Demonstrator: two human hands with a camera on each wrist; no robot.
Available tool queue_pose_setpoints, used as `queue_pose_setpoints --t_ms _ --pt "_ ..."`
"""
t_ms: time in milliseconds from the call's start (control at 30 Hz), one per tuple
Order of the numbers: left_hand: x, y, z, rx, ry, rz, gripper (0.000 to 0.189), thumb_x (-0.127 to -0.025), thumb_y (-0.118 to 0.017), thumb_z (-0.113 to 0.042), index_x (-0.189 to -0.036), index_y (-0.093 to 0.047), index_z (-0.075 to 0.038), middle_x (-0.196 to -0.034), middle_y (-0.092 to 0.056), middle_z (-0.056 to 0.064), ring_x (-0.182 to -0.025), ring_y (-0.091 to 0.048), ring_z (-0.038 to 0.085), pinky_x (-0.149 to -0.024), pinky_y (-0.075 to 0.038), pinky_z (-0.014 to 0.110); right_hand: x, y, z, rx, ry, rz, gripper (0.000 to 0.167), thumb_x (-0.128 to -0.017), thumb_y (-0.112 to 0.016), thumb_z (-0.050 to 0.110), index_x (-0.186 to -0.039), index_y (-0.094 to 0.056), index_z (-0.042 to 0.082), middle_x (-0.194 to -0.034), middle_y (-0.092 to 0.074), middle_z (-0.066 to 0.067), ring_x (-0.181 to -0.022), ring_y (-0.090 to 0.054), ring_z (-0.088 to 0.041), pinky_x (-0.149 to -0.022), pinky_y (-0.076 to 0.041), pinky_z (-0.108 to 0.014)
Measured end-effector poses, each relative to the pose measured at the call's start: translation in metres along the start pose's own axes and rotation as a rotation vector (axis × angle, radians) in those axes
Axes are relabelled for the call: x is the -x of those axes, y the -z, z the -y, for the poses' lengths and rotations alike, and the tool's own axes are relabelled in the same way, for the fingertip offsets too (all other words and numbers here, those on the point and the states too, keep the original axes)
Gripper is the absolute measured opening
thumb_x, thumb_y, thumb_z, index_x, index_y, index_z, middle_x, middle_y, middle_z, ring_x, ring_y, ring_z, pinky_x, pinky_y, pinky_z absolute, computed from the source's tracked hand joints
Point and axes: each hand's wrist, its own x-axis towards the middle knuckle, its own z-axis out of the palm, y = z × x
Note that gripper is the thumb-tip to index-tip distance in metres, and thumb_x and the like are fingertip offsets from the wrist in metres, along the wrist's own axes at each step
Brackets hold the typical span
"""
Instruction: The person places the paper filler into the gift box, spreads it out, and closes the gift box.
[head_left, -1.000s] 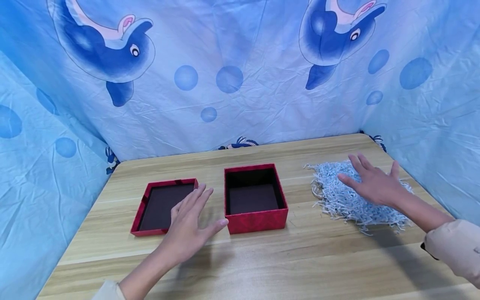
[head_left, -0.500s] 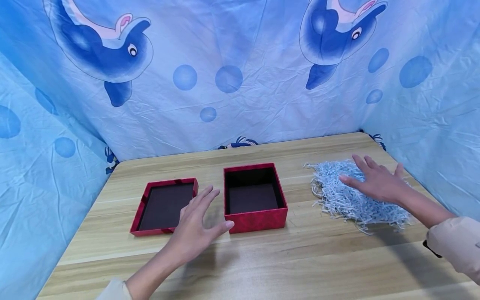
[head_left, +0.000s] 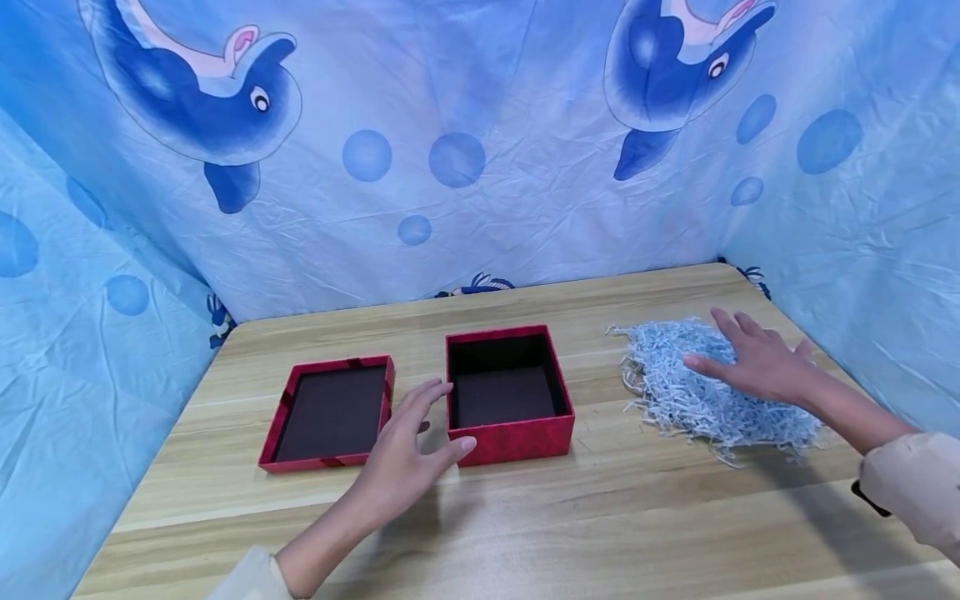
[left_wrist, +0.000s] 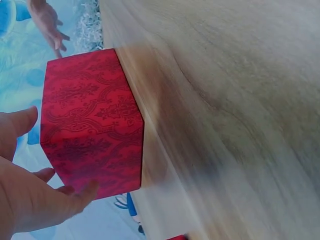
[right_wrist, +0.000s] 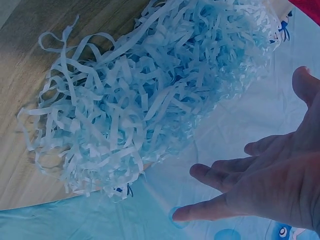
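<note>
A red patterned box (head_left: 513, 442) with a dark inside stands without its lid in the middle of the table. My left hand (head_left: 401, 462) is at its near left corner, fingers spread; in the left wrist view the thumb and fingers flank the box (left_wrist: 92, 115), and whether they touch it I cannot tell. My right hand (head_left: 765, 362) hovers over a heap of pale blue shredded paper (head_left: 675, 375) at the right, fingers spread and holding nothing. In the right wrist view the shredded paper (right_wrist: 165, 85) lies apart from the fingers.
The shallow red box lid (head_left: 273, 425), dark inside facing up, lies left of the box, close to the left hand. A wooden table (head_left: 600, 525) bears everything. Blue cloth with dolphins (head_left: 510, 233) hangs behind and at both sides.
My left hand has moved right, from over the lid's edge to the box's near left corner. The right hand has shifted slightly right. Box, lid and paper stay put.
</note>
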Motion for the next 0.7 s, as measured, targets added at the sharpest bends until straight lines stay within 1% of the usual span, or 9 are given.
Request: queue_pose_setpoints --t_ms 167,267,367,500,633,700 --pt "-0.006 0.000 0.000 0.174 0.071 0.022 0.063 -0.083 -0.077 -0.024 -0.138 -0.046 -0.027 -0.143 -0.043 -0.002 -0.128 -0.046 0.025 -0.098 -0.048 0.042 0.000 0.003 0.000 -0.005 -0.003 0.007 0.098 -0.093 -0.046 0.061 -0.152 0.006 0.004 -0.149 -0.001 -0.041 -0.123 -0.006 -0.072 -0.085 0.001 -0.087" --pt "-0.007 0.000 0.000 0.240 0.103 0.026 0.060 -0.084 -0.076 -0.021 -0.136 -0.046 -0.026 -0.143 -0.044 0.001 -0.126 -0.049 0.027 -0.098 -0.048 0.042 -0.001 0.003 0.000 -0.014 0.006 0.002 0.098 -0.092 -0.048 0.060 -0.153 0.005 0.005 -0.149 -0.002 -0.040 -0.124 -0.007 -0.071 -0.085 0.000 -0.087" --pt "-0.007 0.000 0.000 0.266 0.119 0.028 0.059 -0.085 -0.075 -0.021 -0.136 -0.046 -0.026 -0.144 -0.044 0.002 -0.126 -0.050 0.028 -0.098 -0.048 0.043 -0.003 0.002 -0.002 -0.026 0.020 -0.007 0.099 -0.092 -0.051 0.059 -0.153 0.005 0.006 -0.150 -0.002 -0.040 -0.125 -0.007 -0.071 -0.085 -0.001 -0.087" --pt "-0.008 -0.001 0.001 0.263 0.132 0.024 0.059 -0.085 -0.075 -0.022 -0.136 -0.045 -0.028 -0.143 -0.044 0.001 -0.125 -0.050 0.025 -0.098 -0.048 0.043 -0.005 0.000 -0.005 -0.049 0.041 -0.010 0.101 -0.090 -0.056 0.056 -0.154 0.005 0.007 -0.150 -0.002 -0.040 -0.127 -0.008 -0.069 -0.085 -0.004 -0.087" --pt "-0.009 -0.002 0.002 0.264 0.135 0.020 0.059 -0.085 -0.075 -0.022 -0.135 -0.046 -0.028 -0.143 -0.045 0.001 -0.124 -0.051 0.023 -0.097 -0.048 0.042 -0.008 -0.003 -0.009 -0.079 0.070 0.002 0.104 -0.088 -0.062 0.052 -0.153 0.003 0.005 -0.148 -0.004 -0.042 -0.126 -0.009 -0.069 -0.084 -0.011 -0.086" --pt "-0.009 -0.002 0.002 0.270 0.136 0.020 0.059 -0.085 -0.075 -0.022 -0.135 -0.046 -0.028 -0.143 -0.045 0.001 -0.124 -0.051 0.024 -0.097 -0.048 0.042 -0.010 -0.005 -0.011 -0.105 0.092 0.012 0.106 -0.087 -0.066 0.049 -0.153 0.002 0.002 -0.147 -0.006 -0.043 -0.126 -0.011 -0.069 -0.085 -0.016 -0.084"
